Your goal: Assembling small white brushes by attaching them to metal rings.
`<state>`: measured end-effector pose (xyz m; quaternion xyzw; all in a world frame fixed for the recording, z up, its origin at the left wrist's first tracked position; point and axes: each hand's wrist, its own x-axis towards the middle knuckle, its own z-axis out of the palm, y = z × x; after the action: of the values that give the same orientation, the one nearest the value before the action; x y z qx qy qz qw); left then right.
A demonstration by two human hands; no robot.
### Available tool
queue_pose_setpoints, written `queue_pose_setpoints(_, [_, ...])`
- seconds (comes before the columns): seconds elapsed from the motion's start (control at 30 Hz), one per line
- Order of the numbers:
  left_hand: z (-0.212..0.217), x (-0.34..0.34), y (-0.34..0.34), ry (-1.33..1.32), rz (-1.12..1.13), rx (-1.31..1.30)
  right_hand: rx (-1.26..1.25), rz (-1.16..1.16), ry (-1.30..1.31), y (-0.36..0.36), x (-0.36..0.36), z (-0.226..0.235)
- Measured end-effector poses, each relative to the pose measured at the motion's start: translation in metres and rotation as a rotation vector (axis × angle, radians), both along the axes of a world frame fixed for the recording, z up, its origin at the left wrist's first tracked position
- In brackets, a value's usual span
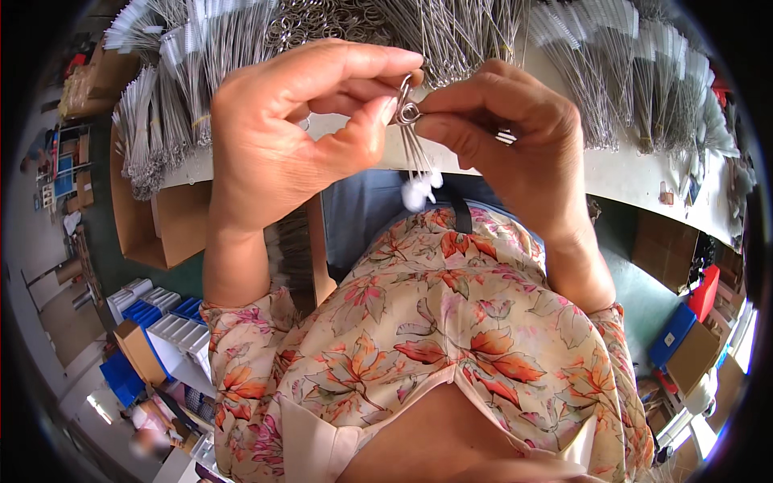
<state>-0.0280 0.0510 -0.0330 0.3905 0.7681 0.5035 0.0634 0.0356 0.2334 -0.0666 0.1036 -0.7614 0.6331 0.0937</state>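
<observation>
My left hand [278,121] pinches a split metal key ring [405,85] between thumb and index finger, above the near edge of the table. From the other side my right hand [515,113] closes thumb and forefinger at the looped wire ends by the ring. Several thin wire brushes [419,187] with white tips hang down from there, below the fingers. My fingertips partly cover the ring, so how many loops are threaded on it cannot be made out.
A heap of loose metal rings [326,22] lies behind my left hand. Bundles of wire brushes [181,88] stand to the left, and more brush bundles [596,64] lie to the right on the white table [644,173]. An open cardboard box [165,221] is below the left edge.
</observation>
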Motion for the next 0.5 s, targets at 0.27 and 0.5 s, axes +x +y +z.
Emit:
queue_pose_setpoints(0.27, [0.006, -0.004, -0.007, -0.459, -0.083, 0.171, -0.388, 0.132, -0.279, -0.006, 0.003, 0.007])
queue_pose_setpoints(0.5, [0.01, 0.004, -0.01, -0.321, 0.082, 0.008, -0.419, 0.08, -0.198, -0.016, -0.003, 0.007])
